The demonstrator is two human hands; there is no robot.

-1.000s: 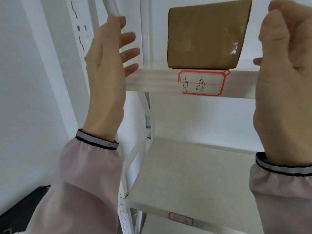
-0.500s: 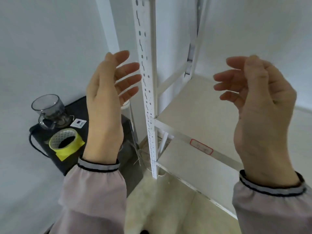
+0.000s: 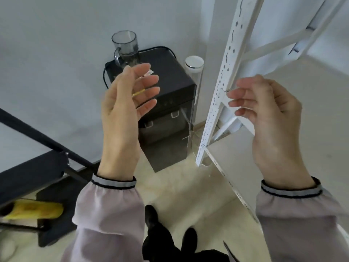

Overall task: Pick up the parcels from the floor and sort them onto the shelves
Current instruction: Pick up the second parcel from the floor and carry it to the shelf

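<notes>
No parcel shows in the head view. My left hand (image 3: 124, 114) is raised in front of me, palm turned inward, fingers relaxed and holding nothing. My right hand (image 3: 268, 118) hovers level with it, fingers loosely bent, empty, just in front of the white shelving unit's perforated upright (image 3: 219, 103). A bare white shelf board (image 3: 311, 110) lies behind my right hand.
A black cabinet-like appliance (image 3: 166, 114) stands against the wall left of the shelving, with a glass mug (image 3: 125, 48) on top and a white-lidded container (image 3: 194, 67) beside it. A dark table frame (image 3: 34, 148) and a yellow object (image 3: 34, 208) sit at lower left. My shoes (image 3: 170, 233) stand on pale floor.
The view has swung down and left from the upper shelf with the cardboard parcel to the floor by the shelving. Both hands have dropped with it and stay empty.
</notes>
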